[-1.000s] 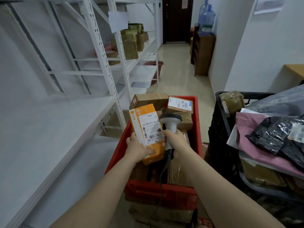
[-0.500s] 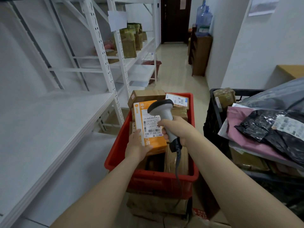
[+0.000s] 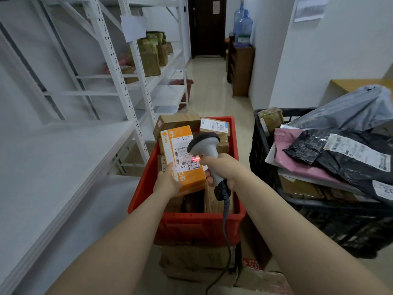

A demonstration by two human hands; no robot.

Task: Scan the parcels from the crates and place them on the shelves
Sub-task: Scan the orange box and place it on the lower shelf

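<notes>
Left hand [image 3: 168, 181] grips the orange cardboard parcel [image 3: 182, 162] above the red plastic crate [image 3: 191, 222]; right hand [image 3: 223, 169] clasps the grey handheld scanner [image 3: 205, 145]. Best to hold the label flat under the red beam.

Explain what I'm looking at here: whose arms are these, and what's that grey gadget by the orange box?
No machine here: these are a person's two bare arms, filmed by a wide-angle camera on their head, looking forward and down. The left hand holds an orange parcel above a red crate of cardboard parcels. The right hand grips a corded barcode scanner; its red light falls on the parcel's label. To the left stand white shelves; to the right, a black crate of bagged parcels.
</notes>
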